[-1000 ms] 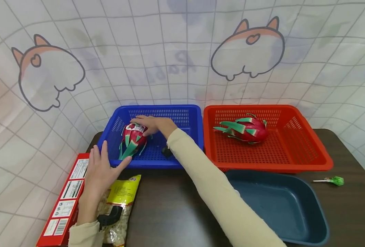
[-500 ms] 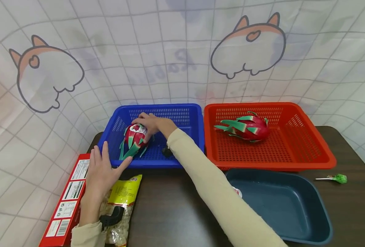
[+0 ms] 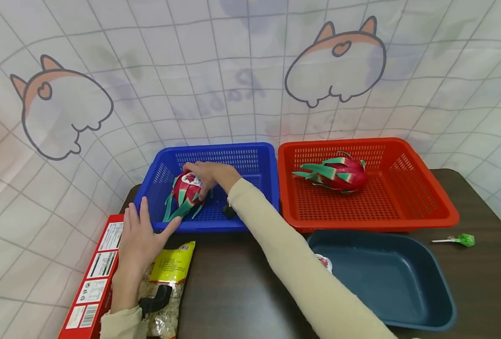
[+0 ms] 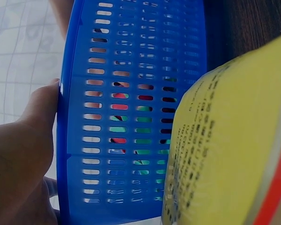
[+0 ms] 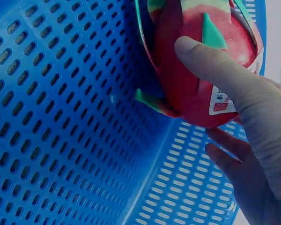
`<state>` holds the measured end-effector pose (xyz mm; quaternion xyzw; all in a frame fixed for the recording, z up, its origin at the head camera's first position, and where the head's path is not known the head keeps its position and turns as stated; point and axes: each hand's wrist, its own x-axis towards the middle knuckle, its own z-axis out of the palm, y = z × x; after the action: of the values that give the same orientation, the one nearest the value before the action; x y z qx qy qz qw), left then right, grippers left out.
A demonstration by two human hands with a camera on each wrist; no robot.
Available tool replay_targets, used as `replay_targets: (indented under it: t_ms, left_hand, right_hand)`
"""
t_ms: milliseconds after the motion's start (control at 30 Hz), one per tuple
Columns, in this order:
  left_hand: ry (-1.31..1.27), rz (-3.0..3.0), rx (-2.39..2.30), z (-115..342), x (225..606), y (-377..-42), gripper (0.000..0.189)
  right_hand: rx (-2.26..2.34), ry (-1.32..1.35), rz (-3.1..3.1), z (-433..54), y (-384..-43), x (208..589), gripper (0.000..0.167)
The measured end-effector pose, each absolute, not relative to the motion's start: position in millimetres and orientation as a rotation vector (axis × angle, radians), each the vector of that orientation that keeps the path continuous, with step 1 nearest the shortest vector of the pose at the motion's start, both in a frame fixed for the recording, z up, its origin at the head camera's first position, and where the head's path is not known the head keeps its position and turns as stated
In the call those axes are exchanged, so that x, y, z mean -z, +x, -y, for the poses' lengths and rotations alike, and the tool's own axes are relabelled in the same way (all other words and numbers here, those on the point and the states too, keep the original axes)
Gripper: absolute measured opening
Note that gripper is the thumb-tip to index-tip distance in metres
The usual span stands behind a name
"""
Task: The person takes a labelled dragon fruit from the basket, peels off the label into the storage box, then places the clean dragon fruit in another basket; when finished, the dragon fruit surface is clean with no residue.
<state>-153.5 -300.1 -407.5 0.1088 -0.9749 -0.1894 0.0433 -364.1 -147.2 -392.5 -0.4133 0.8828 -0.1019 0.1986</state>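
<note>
In the head view a red dragon fruit (image 3: 187, 192) with green scales and a white sticker lies at the left in the blue basket (image 3: 216, 227). My right hand (image 3: 208, 175) grips it from the far right side. The right wrist view shows the thumb across the red skin of the dragon fruit (image 5: 196, 93) and fingers bent at its end; some fingertips are hidden. My left hand (image 3: 139, 241) has its fingers straight, resting against the basket's front left corner. The left wrist view shows that hand (image 4: 23, 154) at the rim of the perforated blue wall (image 4: 103, 154).
Right of the blue basket stands a red basket (image 3: 402, 207) with another dragon fruit (image 3: 345, 176). A dark blue tub (image 3: 373, 278) sits before it, with a green lollipop (image 3: 464, 240) beside. Near my left forearm are a yellow-topped bag (image 3: 171, 263) and a red box (image 3: 108, 278).
The right hand's fingers have curled further round the dragon fruit, which has shifted slightly to the right. The left hand keeps its place at the basket corner. The head view has shifted a little.
</note>
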Motion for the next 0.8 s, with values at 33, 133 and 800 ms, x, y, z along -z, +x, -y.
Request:
replay_targets:
  t_ms: [33,133,800]
  left_hand:
    - [0.329,2.983,0.577,300,408,-154,0.108]
    - [0.321,2.985,0.572,300,408,-153,0.108]
    - [0.325,2.971,0.556,300,409,-154,0.107]
  right_hand:
    - [0.265,-1.155,-2.477,146,-364,392,0.086]
    - [0.223,-1.163,-2.486,143,-364,390,0.084]
    - [0.688,-0.910,-2.352,119,-360,409,0.088]
